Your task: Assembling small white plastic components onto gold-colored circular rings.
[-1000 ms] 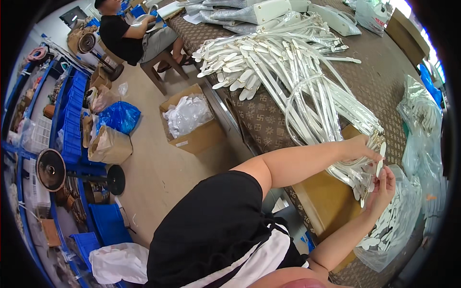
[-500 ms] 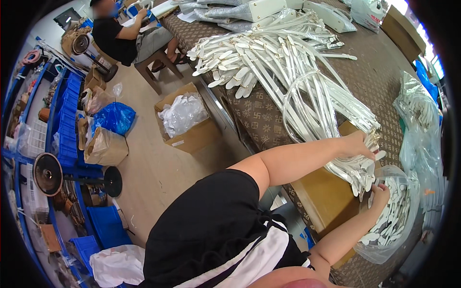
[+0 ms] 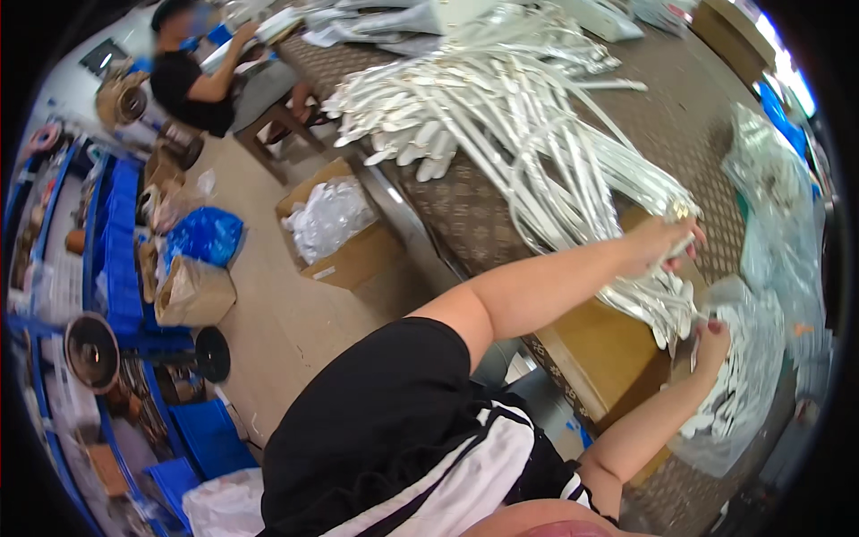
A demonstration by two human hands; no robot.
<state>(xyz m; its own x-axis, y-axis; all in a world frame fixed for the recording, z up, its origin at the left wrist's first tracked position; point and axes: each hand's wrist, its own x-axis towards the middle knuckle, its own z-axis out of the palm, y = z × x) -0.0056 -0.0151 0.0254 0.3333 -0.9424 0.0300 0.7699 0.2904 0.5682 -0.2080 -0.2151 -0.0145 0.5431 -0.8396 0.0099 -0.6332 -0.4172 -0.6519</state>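
- Clock read from my left hand, 12 = away from me.
- Left hand (image 3: 658, 246): fingers curled closed around the white straps (image 3: 573, 192), near one end of the bunch.
- Straps: heaped on the table (image 3: 725, 259), running from my left hand toward 10; loose ends spill out at 6, over a tan board (image 3: 608, 358).
- Right hand (image 3: 713, 342): at 5, just beside the strap ends, fingers bent. Blurred; can't tell if it's pinching anything.
- Clear bag (image 3: 768, 358): at 5 from right hand, on the table, with white pieces (image 3: 725, 403) inside.
- Bigger plastic bundle (image 3: 778, 197): at 2.
- Wrapped handbags (image 3: 385, 27): far end of table, at 10 to 11.
- Carton (image 3: 362, 259): on the floor, at 9, crumpled clear wrap (image 3: 333, 215) in it.
- Co-worker (image 3: 192, 89): seated, at 10, well apart.
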